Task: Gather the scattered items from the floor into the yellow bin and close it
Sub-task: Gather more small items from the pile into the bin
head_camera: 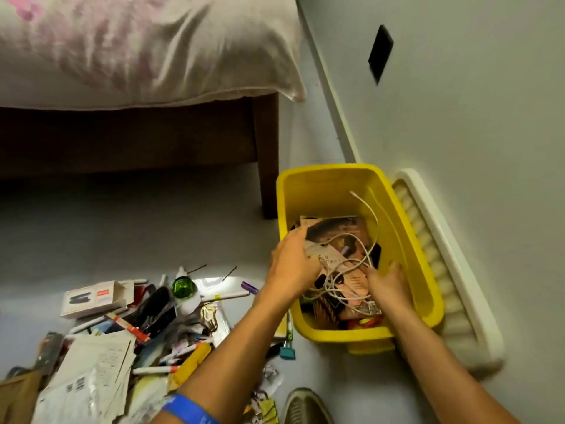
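Yellow bin (330,179) sits open on the floor at approx 3 o'clock, by the wall, w/ printed cards (336,231) and a tangled white cable (351,270) already inside; both hands are in it, left hand (295,263) w/ fingers curled around the card stack's edge, right hand (386,283) reaching down at the cable end, though its grip can't be made out. Task looks partly done: a big pile of papers, pens and a small box (91,298) remains at 8 o'clock on the floor, and the white lid (452,255) leans against the wall just beside the bin, not yet on.
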`<state>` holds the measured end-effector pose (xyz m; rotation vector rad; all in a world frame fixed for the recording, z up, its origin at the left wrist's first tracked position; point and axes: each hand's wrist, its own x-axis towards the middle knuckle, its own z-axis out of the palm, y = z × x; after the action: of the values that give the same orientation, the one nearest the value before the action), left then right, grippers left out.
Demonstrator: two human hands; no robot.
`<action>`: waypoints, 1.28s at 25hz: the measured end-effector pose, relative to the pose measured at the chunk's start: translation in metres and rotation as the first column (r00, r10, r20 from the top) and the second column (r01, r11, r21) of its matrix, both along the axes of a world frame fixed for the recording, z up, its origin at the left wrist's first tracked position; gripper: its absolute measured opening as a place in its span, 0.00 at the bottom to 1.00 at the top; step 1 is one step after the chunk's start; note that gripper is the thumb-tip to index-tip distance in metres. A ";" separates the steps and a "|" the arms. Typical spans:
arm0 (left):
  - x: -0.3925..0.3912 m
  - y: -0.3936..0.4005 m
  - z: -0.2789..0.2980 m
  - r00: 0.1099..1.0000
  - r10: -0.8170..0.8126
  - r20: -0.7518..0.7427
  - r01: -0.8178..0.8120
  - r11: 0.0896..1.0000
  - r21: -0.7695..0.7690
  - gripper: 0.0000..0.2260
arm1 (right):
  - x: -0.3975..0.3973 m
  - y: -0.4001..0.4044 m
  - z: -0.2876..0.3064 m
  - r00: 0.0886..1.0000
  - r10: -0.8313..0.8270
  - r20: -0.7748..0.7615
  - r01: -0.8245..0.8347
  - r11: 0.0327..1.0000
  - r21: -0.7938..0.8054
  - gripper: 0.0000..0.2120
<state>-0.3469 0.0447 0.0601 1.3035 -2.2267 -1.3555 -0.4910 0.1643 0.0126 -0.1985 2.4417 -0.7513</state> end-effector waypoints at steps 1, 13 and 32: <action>0.004 0.000 -0.002 0.999 -0.014 -0.048 0.014 1.000 -0.003 0.22 | 0.005 -0.001 -0.001 0.994 0.083 -0.073 -0.084 0.996 -0.016 0.29; 0.234 0.029 -0.070 0.896 0.379 0.230 -0.425 0.881 0.207 0.15 | 0.212 -0.036 0.010 0.344 0.804 -0.485 -0.935 0.341 -0.097 0.11; 0.299 0.034 -0.140 0.771 0.157 0.617 -0.011 0.972 -0.233 0.08 | 0.244 -0.026 -0.113 0.535 0.842 -0.063 -0.843 0.527 -0.110 0.06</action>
<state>-0.0475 0.0792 -0.0801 1.9608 -2.5750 -0.6476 -0.2466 0.1383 -0.1002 -1.3378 1.9022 -0.4238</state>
